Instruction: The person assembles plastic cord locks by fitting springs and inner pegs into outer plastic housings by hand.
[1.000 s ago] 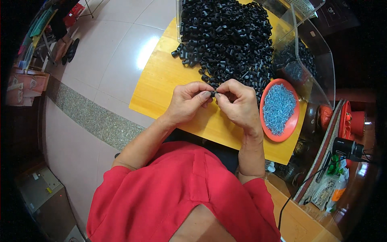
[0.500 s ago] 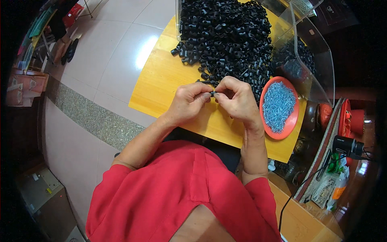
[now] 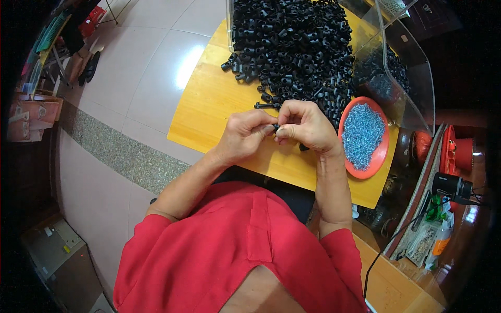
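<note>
Beyond left hand [image 3: 241, 136] and right hand [image 3: 312, 129], fingers [image 3: 288, 132] pinched on a black piece [image 3: 276, 127], lies a rod [image 3: 265, 105] unseen a second ago.

Since a second ago, your right forearm [image 3: 333, 190] has swung toward 3 o'clock, and a slim black piece [image 3: 264, 105] now shows at 1 o'clock from your left hand [image 3: 240, 136].

Seemingly home room used as small workshop: glossy tiled floor [image 3: 151, 78] with speckled stone band [image 3: 130, 148], dark footwear [image 3: 91, 68] upper left; yellow desk [image 3: 206, 112] carrying loose heap of black parts [image 3: 292, 47], red plate [image 3: 371, 171] of small shiny pieces [image 3: 362, 135].
</note>
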`<state>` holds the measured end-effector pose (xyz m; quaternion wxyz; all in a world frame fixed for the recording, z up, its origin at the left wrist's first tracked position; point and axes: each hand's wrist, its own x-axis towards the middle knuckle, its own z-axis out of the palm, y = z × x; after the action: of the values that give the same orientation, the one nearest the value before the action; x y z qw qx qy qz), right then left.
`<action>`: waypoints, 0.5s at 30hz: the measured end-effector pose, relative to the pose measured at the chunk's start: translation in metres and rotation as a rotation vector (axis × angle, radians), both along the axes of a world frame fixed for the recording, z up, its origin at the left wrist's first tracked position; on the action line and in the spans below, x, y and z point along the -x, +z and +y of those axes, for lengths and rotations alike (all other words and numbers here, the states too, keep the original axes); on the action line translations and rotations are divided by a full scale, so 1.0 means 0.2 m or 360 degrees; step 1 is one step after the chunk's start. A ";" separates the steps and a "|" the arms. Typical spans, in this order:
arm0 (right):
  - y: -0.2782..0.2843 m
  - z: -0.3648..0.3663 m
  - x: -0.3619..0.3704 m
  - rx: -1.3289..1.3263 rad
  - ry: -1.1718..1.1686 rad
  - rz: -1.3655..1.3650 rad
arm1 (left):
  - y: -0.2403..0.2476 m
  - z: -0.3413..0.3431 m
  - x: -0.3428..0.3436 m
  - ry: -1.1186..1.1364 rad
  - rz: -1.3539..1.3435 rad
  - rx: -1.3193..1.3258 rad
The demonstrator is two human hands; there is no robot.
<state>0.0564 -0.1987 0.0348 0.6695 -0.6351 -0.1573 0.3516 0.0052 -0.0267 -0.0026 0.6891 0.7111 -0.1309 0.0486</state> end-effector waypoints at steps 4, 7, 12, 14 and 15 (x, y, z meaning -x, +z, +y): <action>0.02 0.02 -0.03 0.0051 -0.0073 0.0038 | 0.01 0.00 -0.03 0.0039 -0.0068 -0.0071; 0.04 0.03 -0.02 0.0038 -0.0123 0.0011 | 0.04 0.00 -0.02 0.0019 0.0054 0.0074; 0.08 0.01 0.01 0.0066 -0.0292 -0.0062 | 0.01 -0.06 -0.01 0.0154 0.0122 0.0155; 0.06 -0.01 0.04 0.0078 -0.0346 -0.0114 | 0.01 -0.07 0.01 0.0282 0.0045 0.0106; 0.08 0.00 0.05 0.0029 -0.0399 -0.0056 | 0.01 -0.07 0.01 0.0370 0.0015 0.0064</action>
<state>0.0463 -0.1994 0.0498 0.6995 -0.6619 -0.0853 0.2554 0.0034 -0.0410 0.0000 0.6936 0.7077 -0.0433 0.1274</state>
